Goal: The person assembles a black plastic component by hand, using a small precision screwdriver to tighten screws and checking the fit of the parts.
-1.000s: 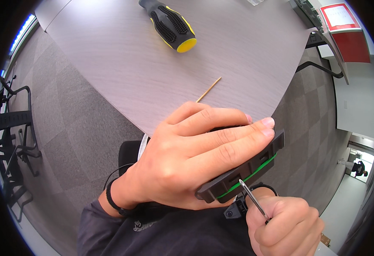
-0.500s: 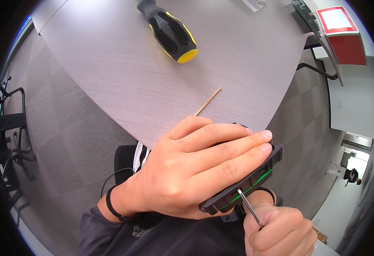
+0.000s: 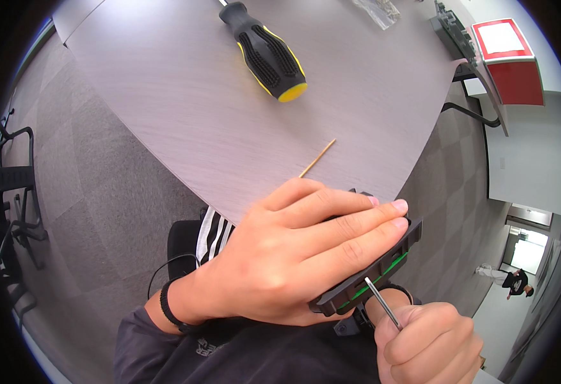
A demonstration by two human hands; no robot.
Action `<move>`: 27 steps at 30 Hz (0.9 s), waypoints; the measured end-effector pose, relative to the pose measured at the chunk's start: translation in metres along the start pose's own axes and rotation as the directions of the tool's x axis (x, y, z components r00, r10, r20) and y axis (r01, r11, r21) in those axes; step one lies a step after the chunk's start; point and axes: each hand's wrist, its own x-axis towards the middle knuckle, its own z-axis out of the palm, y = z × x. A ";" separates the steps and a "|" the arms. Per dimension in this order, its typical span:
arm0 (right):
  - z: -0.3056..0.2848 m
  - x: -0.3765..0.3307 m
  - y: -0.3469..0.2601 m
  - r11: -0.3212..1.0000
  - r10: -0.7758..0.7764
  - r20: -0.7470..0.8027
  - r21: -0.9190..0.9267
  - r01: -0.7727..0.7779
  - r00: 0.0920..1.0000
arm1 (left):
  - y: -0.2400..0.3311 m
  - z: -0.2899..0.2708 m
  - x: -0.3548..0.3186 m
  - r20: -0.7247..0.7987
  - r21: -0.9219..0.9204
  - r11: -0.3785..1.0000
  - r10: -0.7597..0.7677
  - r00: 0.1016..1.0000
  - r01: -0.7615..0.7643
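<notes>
My left hand is wrapped around a black plastic block with a green strip along its side, fingers laid across its top. The block is tilted, and my palm and fingers cover much of it. My right hand is closed in a fist on a tool with a thin metal shaft, whose handle is hidden inside the fist. The shaft's tip meets the side of the block by the green strip; whether it sits in a hole I cannot tell.
On the table lie a black and yellow screwdriver, a thin wooden stick and a clear plastic bag. A dark grey part and a red box stand at far right. A person is in the distance.
The table and the things on it appear slightly lower and further right in the picture. Both hands keep their grips, with the shaft still against the block.
</notes>
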 end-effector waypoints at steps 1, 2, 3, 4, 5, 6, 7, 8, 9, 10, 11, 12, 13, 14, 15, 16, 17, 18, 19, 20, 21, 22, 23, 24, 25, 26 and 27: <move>0.009 0.003 0.004 0.999 -0.003 -0.073 0.036 0.005 0.997 | 0.002 -0.006 -0.003 0.012 -0.028 0.999 -0.026 1.000 0.027; 0.018 0.005 0.007 0.997 -0.001 -0.145 0.074 0.012 0.989 | 0.003 -0.012 -0.006 0.024 -0.054 0.997 -0.054 0.998 0.055; 0.020 0.006 0.005 0.998 0.027 -0.127 0.068 -0.019 0.991 | 0.004 -0.014 -0.008 0.024 -0.044 0.998 -0.050 0.998 0.051; 0.023 0.007 0.003 0.998 0.021 -0.117 0.066 -0.013 0.993 | 0.005 -0.016 -0.010 0.028 -0.036 0.998 -0.053 0.998 0.054; 0.026 0.007 0.001 0.998 0.050 -0.116 0.051 -0.044 0.992 | 0.007 -0.019 -0.012 0.045 -0.048 0.997 -0.051 0.998 0.053; 0.025 0.009 -0.001 0.997 0.073 -0.113 0.034 -0.070 0.991 | 0.007 -0.019 -0.008 0.060 -0.059 0.997 -0.043 0.997 0.046; 0.026 0.011 -0.001 0.999 0.043 -0.140 0.030 -0.039 0.989 | 0.006 -0.018 -0.006 0.066 -0.057 0.998 -0.024 0.998 0.028; 0.026 0.010 0.000 0.998 0.041 -0.134 0.047 -0.035 0.990 | 0.004 -0.020 -0.007 0.081 -0.042 0.999 -0.023 0.996 0.026; 0.023 0.010 0.000 0.995 0.083 -0.095 0.066 -0.077 0.992 | 0.004 -0.021 -0.007 0.087 -0.037 0.999 -0.031 0.996 0.035; 0.018 0.012 0.003 0.989 0.124 -0.056 0.082 -0.120 0.991 | 0.002 -0.022 -0.007 0.094 -0.033 0.999 -0.040 0.995 0.043; 0.009 0.016 0.007 0.977 0.138 0.049 0.156 -0.144 0.989 | 0.000 -0.021 -0.007 0.090 -0.038 0.998 -0.045 0.995 0.049; 0.009 0.017 0.012 0.978 0.142 0.042 0.151 -0.146 0.989 | -0.004 -0.022 -0.008 0.097 -0.013 1.000 -0.023 0.995 0.024; 0.009 0.016 0.017 0.981 0.102 0.061 0.161 -0.111 0.993 | -0.005 -0.024 -0.008 0.092 -0.033 0.999 -0.041 0.995 0.044; 0.008 0.016 0.022 0.982 0.063 0.079 0.171 -0.076 0.995 | -0.007 -0.026 -0.008 0.089 -0.052 0.997 -0.059 0.994 0.064; 0.007 0.019 0.022 0.984 0.041 0.059 0.173 -0.051 0.997 | -0.008 -0.026 -0.004 0.098 -0.042 0.998 -0.041 0.994 0.045; 0.003 0.022 0.020 0.986 0.047 0.058 0.160 -0.056 0.997 | -0.005 -0.029 0.009 0.158 -0.051 0.996 -0.063 0.985 0.072; 0.000 0.024 0.016 0.988 0.071 0.060 0.131 -0.078 0.996 | -0.006 -0.024 0.010 0.131 -0.043 0.997 -0.052 0.990 0.058; -0.002 0.025 0.016 0.989 0.095 0.056 0.112 -0.101 0.994 | -0.009 -0.020 0.008 0.108 -0.028 0.998 -0.049 0.993 0.053; -0.007 0.028 0.018 0.984 0.108 0.049 0.134 -0.114 0.993 | -0.010 -0.017 0.009 0.113 -0.034 0.998 -0.052 0.992 0.056; -0.011 0.029 0.018 0.985 0.110 0.045 0.130 -0.115 0.993 | -0.012 -0.014 0.013 0.098 -0.038 0.997 -0.066 0.993 0.070; -0.014 0.029 0.020 0.985 0.125 0.044 0.115 -0.129 0.991 | -0.014 -0.011 0.014 0.083 -0.040 0.995 -0.083 0.993 0.087; -0.017 0.030 0.020 0.985 0.137 0.045 0.099 -0.141 0.990 | -0.017 -0.009 0.016 0.085 -0.041 0.995 -0.084 0.993 0.088; -0.021 0.031 0.021 0.983 0.133 0.051 0.117 -0.138 0.990 | -0.020 -0.007 0.019 0.085 -0.031 0.997 -0.069 0.994 0.072; -0.025 0.033 0.021 0.984 0.133 0.050 0.114 -0.138 0.990 | -0.021 -0.005 0.021 0.088 -0.024 0.998 -0.055 0.995 0.057; -0.028 0.036 0.020 0.982 0.152 0.074 0.104 -0.159 0.986 | -0.022 -0.005 0.024 0.088 -0.025 0.998 -0.050 0.995 0.052; -0.031 0.039 0.019 0.979 0.169 0.099 0.093 -0.179 0.981 | -0.022 -0.004 0.028 0.090 -0.006 0.999 -0.045 0.995 0.046; -0.037 0.041 0.020 0.973 0.163 0.080 0.150 -0.174 0.983 | -0.022 -0.003 0.032 0.091 0.015 0.999 -0.038 0.995 0.037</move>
